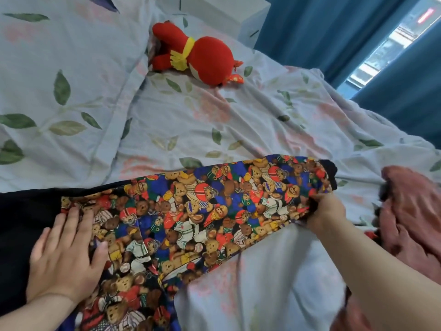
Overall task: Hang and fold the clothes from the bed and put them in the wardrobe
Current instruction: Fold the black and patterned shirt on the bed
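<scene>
Teddy-bear-print garment [191, 216] is lying spread across the bed [191, 120]. The left hand [64, 256] is pressing flat on it, fingers straight and spread. The right hand [327, 211] is pinching the sleeve's cuff end, fingers curled round the fabric. Pink clothing [410, 211] is lying just beside.

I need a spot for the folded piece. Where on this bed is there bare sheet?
Free: the sheet between the red plush toy and the teddy-bear sleeve, and the patch below the sleeve, before the right hand. Crowded: the pink garment at right; the black garment under the left hand.
</scene>
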### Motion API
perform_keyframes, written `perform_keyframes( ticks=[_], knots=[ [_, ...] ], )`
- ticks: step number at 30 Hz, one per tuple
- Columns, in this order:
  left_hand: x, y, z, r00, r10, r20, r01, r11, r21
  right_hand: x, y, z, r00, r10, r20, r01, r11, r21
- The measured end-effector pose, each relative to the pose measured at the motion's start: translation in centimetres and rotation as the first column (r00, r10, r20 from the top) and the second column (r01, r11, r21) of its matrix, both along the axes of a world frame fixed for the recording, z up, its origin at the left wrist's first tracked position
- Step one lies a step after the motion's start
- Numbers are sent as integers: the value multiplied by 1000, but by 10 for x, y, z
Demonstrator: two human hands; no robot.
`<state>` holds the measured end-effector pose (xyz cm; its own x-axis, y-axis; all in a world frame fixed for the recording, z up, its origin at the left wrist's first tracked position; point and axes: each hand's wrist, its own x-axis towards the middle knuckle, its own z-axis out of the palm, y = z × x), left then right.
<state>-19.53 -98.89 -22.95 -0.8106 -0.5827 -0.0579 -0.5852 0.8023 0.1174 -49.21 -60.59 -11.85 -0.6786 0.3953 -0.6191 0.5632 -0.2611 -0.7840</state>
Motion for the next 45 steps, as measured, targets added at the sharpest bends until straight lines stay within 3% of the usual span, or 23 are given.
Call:
perform_keyframes(
  ticks=[4, 7, 11, 15, 17, 22, 25, 29, 33, 36, 39, 42, 45],
  knots=[
    [-1, 0, 2, 1000, 2, -1, -2, 1000, 8, 8, 6, 13, 999, 36, 23, -30, 981, -191],
    [0, -2, -1, 1000, -4, -2, 4, 1000, 25, 0, 12, 18, 993, 100, 66, -89, 984, -153],
    [1, 2, 3, 1000, 4, 2, -4, 1000, 27, -4, 23, 14, 996, -23, 88, 31, 996, -83],
    [0, 8, 14, 1000, 13, 24, -13, 1000, -9, 23, 9, 16, 999, 53, -7, -52, 941, -334],
    [0, 9, 16, 1000, 14, 16, -14, 1000, -21, 42, -10, 18, 998, 62, -12, -62, 925, -375],
    [1, 7, 11, 1000, -17, -10, 16, 998, -58, 54, -31, 5, 997, -26, 77, 49, 947, -318],
    [1, 7, 9, 999, -17, -29, 16, 999, -52, 45, -27, 7, 998, -62, 31, 68, 958, -280],
    [2, 7, 9, 1000, -15, -7, 15, 998, -53, 32, -8, 17, 998, -56, -6, 54, 981, -188],
    [0, 3, 17, 999, -43, 11, 44, 999, -26, 42, -15, 55, 997, 74, 18, -70, 983, -171],
    [10, 15, 35, 963, -261, -74, 262, 965, 7, 45, -25, 93, 997, 68, -49, -77, 974, -215],
    [0, 63, 63, 874, -464, -146, 479, 872, 96, 45, -15, 125, 970, 89, -225, -159, 936, -314],
    [-36, 101, 73, 920, -392, 4, 375, 882, 285, 75, -45, 178, 891, 258, -374, -379, 876, -299],
    [-65, 108, 73, 874, -461, 153, 404, 865, 298, 101, -70, 220, 821, 325, -469, -485, 830, -274]
  ],
)
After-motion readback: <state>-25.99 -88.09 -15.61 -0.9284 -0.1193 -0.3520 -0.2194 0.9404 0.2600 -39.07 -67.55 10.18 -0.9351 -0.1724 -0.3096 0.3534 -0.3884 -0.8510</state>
